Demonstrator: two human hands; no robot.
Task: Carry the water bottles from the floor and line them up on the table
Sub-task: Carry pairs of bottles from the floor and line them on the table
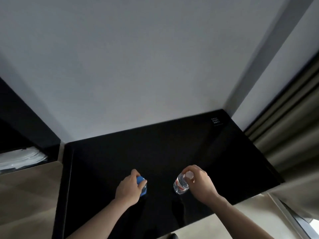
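A black table [155, 152] stands against a grey wall. My left hand [128, 186] grips the top of a water bottle with a blue cap and blue label [143, 186], which stands on the table near its middle. My right hand [201, 182] grips a clear water bottle with a white cap and a red-and-white label [180, 185] by its neck, a short way to the right. That bottle leans a little to the left, and I cannot tell whether its base touches the table.
The grey wall [138, 66] rises behind the table. Olive curtains [290, 135] hang at the right, beside the table's right edge. A dark shelf with white items [24, 159] is at the left. Beige floor [25, 195] shows on both sides.
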